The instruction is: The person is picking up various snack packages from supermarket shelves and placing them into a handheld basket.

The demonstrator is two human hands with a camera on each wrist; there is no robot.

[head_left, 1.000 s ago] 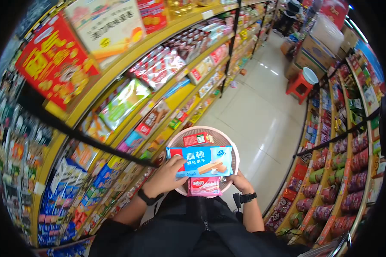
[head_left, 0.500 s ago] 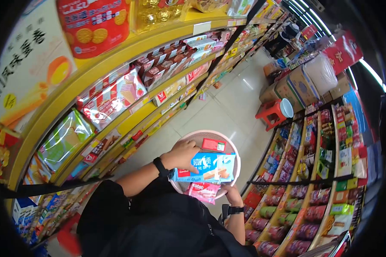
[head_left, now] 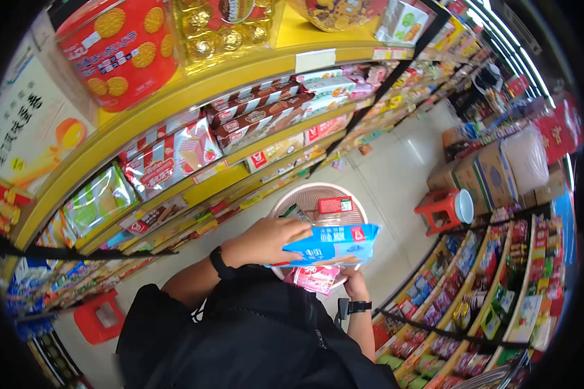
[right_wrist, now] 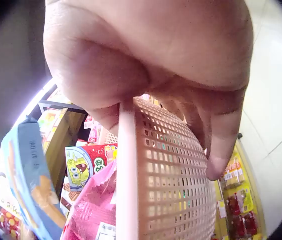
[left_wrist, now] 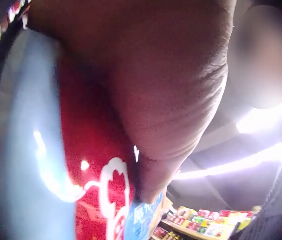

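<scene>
A round pink mesh basket is held over the aisle floor in front of the person. The right hand grips its near rim, thumb inside and fingers under the mesh. The left hand grips a blue wafer packet by its left end and holds it tilted above the basket; the left wrist view shows the palm against the packet. A pink wafer packet lies at the basket's near edge, and a small red packet lies further in.
Yellow shelves packed with biscuits and wafers run along the left. Snack racks line the right. A red stool and cardboard boxes stand up the tiled aisle. Another red stool sits low on the left.
The head view has swung up and left along the shelves. The left hand has lifted the blue packet from lying flat across the basket to a tilt above it. The right hand keeps its grip.
</scene>
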